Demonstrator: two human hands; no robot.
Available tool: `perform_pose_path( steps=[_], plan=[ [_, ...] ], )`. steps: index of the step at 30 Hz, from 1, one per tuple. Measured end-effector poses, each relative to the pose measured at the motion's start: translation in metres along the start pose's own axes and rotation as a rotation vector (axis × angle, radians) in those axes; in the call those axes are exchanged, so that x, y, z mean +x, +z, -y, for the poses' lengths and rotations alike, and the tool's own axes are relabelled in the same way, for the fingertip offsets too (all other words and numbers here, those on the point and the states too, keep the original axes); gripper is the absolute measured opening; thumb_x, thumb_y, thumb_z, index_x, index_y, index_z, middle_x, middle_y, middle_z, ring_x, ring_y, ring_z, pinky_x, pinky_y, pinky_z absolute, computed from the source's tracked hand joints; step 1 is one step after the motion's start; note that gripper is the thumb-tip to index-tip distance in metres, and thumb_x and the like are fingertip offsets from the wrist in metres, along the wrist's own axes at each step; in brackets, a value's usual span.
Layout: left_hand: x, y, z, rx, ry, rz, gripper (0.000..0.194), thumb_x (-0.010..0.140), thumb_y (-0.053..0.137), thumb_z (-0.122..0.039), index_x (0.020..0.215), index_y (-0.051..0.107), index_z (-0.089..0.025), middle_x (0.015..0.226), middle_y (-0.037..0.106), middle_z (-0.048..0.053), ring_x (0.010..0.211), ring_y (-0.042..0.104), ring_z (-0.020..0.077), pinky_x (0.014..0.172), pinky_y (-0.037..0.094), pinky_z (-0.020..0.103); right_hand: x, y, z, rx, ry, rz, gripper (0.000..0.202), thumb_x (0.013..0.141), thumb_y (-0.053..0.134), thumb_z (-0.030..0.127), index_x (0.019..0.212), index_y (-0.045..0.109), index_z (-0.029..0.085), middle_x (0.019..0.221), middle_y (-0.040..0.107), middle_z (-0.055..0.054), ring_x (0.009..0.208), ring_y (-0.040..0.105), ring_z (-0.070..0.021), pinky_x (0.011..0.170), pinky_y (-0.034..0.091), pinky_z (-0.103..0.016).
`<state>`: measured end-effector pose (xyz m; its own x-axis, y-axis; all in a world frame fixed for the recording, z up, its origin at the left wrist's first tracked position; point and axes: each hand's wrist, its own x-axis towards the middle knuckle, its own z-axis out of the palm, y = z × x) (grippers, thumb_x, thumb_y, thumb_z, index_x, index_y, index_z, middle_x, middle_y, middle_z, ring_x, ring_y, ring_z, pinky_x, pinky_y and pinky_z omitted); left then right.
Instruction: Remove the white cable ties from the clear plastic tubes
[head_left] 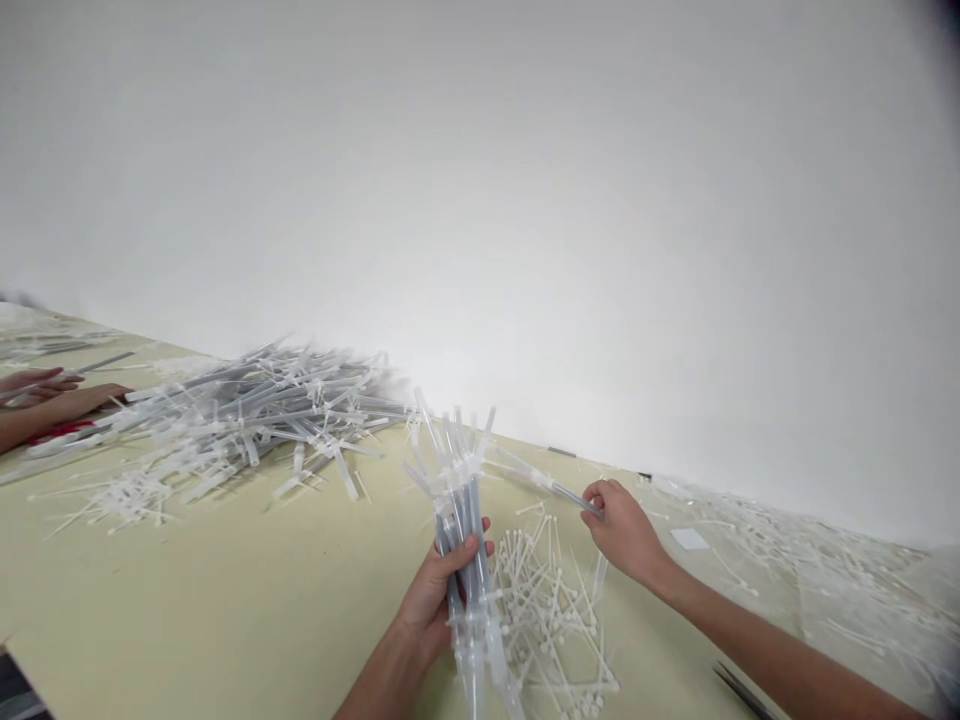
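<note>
My left hand (pixel 439 595) is wrapped round a bundle of grey tubes (pixel 466 530) with whitish translucent branching ends, held upright above the table. To its right, my right hand (pixel 619 525) pinches the grey end of a single tube (pixel 574 496). That tube's pale forked end points left toward the bundle. Below and between my hands lies a loose heap of white cable ties (pixel 551 610), with short shafts and round-looking heads.
A large pile of similar tubes (pixel 277 400) lies at left, with more white ties (pixel 131 497) before it. Another person's hands (pixel 67 395) work beyond, near something red (pixel 60 432). Tweezers (pixel 742 690) lie lower right; clear scraps (pixel 847 580) line the wall.
</note>
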<state>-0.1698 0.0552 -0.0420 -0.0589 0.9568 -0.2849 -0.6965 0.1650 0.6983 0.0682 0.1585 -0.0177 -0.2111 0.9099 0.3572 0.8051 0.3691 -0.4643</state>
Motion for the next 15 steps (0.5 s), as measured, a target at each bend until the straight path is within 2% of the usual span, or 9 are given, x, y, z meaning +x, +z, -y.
perform_pose_path(
  steps=[5,8,15],
  plan=[
    [-0.003,0.002,0.0,0.04,0.047,0.014,0.048,0.057,0.082,-0.026,0.1,0.063,-0.014,0.071,0.069,0.004,0.054,0.059,0.01,0.054,0.048,0.019,0.002,0.015,0.003,0.137,0.174,-0.069,0.01,0.071,0.052,0.022,0.08,0.054,0.02,0.072,0.054,-0.001,0.066,0.054,-0.0171,0.06,0.041,-0.027],
    [-0.006,0.004,-0.002,0.088,0.086,0.027,0.05,0.054,0.084,-0.029,0.098,0.064,-0.014,0.072,0.069,0.004,0.055,0.059,0.0099,0.051,0.046,0.018,0.005,0.018,0.006,0.196,0.247,-0.087,0.011,0.071,0.05,0.025,0.079,0.054,0.02,0.067,0.054,0.0,0.061,0.055,-0.0169,0.054,0.04,-0.026],
    [-0.011,0.007,-0.005,0.151,0.114,0.033,0.052,0.055,0.083,-0.032,0.1,0.064,-0.015,0.072,0.069,0.004,0.053,0.058,0.0095,0.048,0.043,0.017,0.018,0.026,0.01,0.246,0.321,-0.088,0.029,0.068,0.051,0.022,0.094,0.063,0.018,0.071,0.056,-0.004,0.065,0.056,-0.0196,0.053,0.04,-0.027]
  ],
)
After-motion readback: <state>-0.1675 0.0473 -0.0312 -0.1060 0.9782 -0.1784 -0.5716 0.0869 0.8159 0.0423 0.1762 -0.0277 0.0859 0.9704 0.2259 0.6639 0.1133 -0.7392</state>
